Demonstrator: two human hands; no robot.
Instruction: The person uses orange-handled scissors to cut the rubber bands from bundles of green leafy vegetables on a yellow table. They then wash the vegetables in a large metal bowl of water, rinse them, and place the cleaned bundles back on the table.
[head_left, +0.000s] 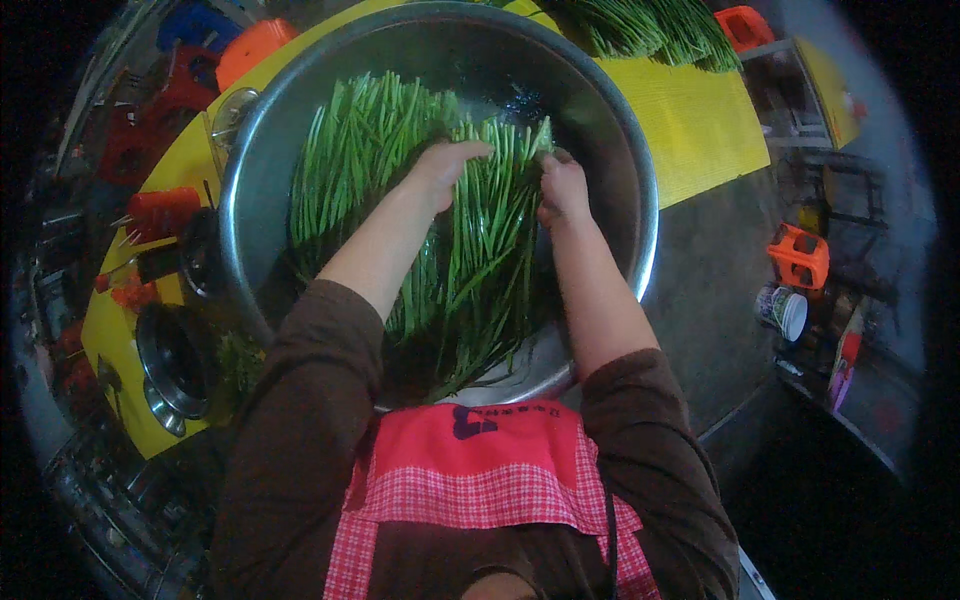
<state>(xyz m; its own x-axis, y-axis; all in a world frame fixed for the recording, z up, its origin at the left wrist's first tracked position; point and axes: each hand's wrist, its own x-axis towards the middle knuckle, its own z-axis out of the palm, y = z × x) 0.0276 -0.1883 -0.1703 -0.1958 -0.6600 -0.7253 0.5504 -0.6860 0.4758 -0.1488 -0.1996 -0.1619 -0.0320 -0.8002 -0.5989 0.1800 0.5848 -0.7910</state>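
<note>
A wide stainless steel basin (649, 225) stands before me, with long green chives or similar leafy stalks (360, 150) lying in it, their cut ends pointing away from me. Both of my hands are inside the basin at a bundle of stalks (491, 202). My left hand (442, 169) lies on the bundle's left side, thumb stretched across the stalks near their cut ends. At the right side, the curled fingers of my right hand (562, 184) grip some stalks near their pale ends. The undersides of both hands are hidden.
More green stalks (645, 30) lie on the yellow tabletop (690, 120) beyond the basin. Left of it are a dark metal bowl (174, 360), a red container (165, 214) and a glass lid or dish (234, 112). An orange stool (799, 256) and a white bucket (784, 311) stand at the right.
</note>
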